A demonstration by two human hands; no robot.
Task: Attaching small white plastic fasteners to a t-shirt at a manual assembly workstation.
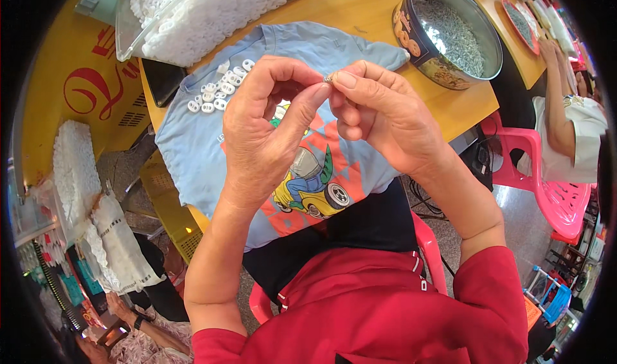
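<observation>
Over a light blue printed T-shirt (pixel 193 147) spread on the table, my two hands meet at the fingertips. Between them is a tiny silvery metal piece that looks like a small spring (pixel 328 79). Thumb and index finger of my left hand (pixel 270 116) pinch it from one side, and those of my right hand (pixel 385 107) from the other. Fingertips cover most of it. Left of my left hand, several small white plastic pieces with two holes (pixel 222 89) lie grouped on the shirt. A round tin (pixel 408 46) full of small metal parts stands beyond my right hand.
A clear plastic bin (pixel 132 39) heaped with white pieces stands at the back left of the yellow table (pixel 360 10), beside a dark flat object (pixel 162 81). A pink chair (pixel 559 200) and a co-worker's arm (pixel 559 107) are at right. Another person's hand (pixel 119 306) shows lower left.
</observation>
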